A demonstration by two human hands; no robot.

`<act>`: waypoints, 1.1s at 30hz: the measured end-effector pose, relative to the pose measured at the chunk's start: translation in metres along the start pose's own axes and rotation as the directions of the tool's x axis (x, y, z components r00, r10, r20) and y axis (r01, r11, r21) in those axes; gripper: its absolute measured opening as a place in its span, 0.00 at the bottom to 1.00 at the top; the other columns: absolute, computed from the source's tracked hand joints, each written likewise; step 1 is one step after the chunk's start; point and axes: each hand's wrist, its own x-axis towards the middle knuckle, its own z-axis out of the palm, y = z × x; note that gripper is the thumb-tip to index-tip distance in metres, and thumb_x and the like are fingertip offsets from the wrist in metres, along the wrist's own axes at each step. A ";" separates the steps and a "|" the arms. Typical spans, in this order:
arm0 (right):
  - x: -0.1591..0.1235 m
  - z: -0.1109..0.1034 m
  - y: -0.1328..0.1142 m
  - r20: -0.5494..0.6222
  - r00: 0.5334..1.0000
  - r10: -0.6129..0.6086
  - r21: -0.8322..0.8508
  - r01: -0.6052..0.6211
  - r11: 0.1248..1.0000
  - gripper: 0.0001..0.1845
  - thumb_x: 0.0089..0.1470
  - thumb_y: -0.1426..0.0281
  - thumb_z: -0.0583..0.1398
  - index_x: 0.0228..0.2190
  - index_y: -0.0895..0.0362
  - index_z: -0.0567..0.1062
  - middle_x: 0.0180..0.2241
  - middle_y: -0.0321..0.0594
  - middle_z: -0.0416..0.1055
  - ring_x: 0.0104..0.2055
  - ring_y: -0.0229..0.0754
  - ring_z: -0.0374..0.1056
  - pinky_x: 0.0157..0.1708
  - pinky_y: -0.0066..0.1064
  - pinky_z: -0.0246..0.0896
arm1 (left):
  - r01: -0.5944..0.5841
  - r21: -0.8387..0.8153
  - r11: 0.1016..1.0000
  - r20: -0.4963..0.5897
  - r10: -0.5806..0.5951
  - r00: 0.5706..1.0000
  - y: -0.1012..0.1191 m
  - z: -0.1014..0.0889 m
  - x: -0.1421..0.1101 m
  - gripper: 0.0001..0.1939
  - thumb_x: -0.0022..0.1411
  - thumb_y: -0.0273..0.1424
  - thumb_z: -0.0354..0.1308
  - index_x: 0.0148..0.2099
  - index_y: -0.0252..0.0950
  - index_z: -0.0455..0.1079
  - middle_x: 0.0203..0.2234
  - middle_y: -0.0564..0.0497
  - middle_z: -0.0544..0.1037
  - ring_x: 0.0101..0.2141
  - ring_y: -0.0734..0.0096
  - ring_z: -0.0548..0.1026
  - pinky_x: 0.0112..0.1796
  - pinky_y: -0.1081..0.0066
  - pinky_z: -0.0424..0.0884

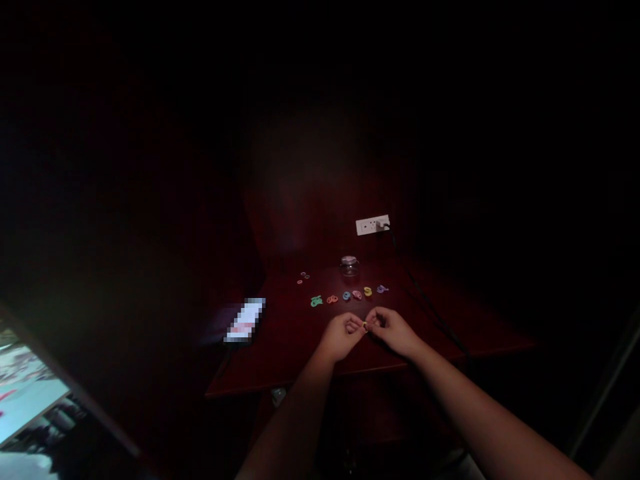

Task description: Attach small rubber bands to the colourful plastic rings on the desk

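Observation:
My left hand (343,335) and my right hand (393,330) meet over the dark red table (300,360), fingers pinched together on a tiny yellow ring (365,326) held between them. Just beyond my hands lies a row of small coloured rings: green (316,301), orange (332,299), blue (347,295), pink (357,294), yellow (368,291) and purple (381,289). A few pale rings (303,277) lie further back on the left.
A small glass jar (349,265) stands at the back of the table. A white wall socket (373,225) has a plug and a cable running down the right side. A lit phone (245,321) lies at the table's left edge. The room is very dark.

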 end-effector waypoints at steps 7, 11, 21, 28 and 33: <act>0.000 -0.001 -0.002 0.034 0.999 0.001 -0.082 0.002 0.997 0.08 0.42 0.68 0.55 0.24 0.61 0.70 0.20 0.35 0.64 0.22 0.33 0.56 0.22 0.24 0.51 | -0.018 -0.006 1.000 -0.045 0.017 0.999 0.005 0.000 -0.002 0.08 0.47 0.32 0.56 0.28 0.31 0.63 0.19 0.54 0.66 0.21 0.81 0.63 0.24 0.79 0.59; -0.001 -0.001 -0.003 0.031 0.999 0.004 -0.054 -0.002 0.999 0.07 0.42 0.68 0.55 0.22 0.60 0.67 0.18 0.33 0.61 0.20 0.32 0.55 0.20 0.23 0.49 | -0.030 0.001 1.000 -0.035 0.030 0.999 0.006 0.000 -0.003 0.09 0.47 0.33 0.56 0.28 0.32 0.63 0.19 0.55 0.65 0.21 0.82 0.62 0.24 0.80 0.59; -0.003 0.001 -0.007 0.004 1.000 -0.030 -0.060 0.030 0.998 0.03 0.42 0.71 0.55 0.23 0.59 0.65 0.19 0.33 0.62 0.22 0.33 0.56 0.22 0.24 0.52 | -0.038 -0.033 0.999 0.020 0.038 0.999 0.006 0.003 -0.003 0.09 0.49 0.32 0.54 0.30 0.31 0.62 0.21 0.52 0.68 0.22 0.80 0.66 0.24 0.79 0.61; -0.003 0.001 -0.005 0.054 0.999 0.005 0.004 -0.005 1.000 0.08 0.41 0.69 0.56 0.27 0.60 0.67 0.20 0.34 0.63 0.21 0.32 0.56 0.21 0.23 0.51 | -0.021 0.035 0.999 -0.045 0.023 0.999 0.000 0.003 -0.002 0.08 0.51 0.33 0.52 0.31 0.32 0.62 0.20 0.54 0.68 0.20 0.80 0.66 0.22 0.80 0.60; -0.003 0.000 -0.005 0.034 0.999 -0.022 -0.052 0.024 0.998 0.06 0.42 0.69 0.55 0.24 0.60 0.68 0.20 0.34 0.62 0.22 0.32 0.55 0.21 0.23 0.50 | -0.022 0.075 0.997 -0.071 0.027 0.997 -0.002 0.002 0.000 0.06 0.51 0.31 0.51 0.31 0.32 0.62 0.20 0.54 0.68 0.20 0.80 0.67 0.21 0.80 0.60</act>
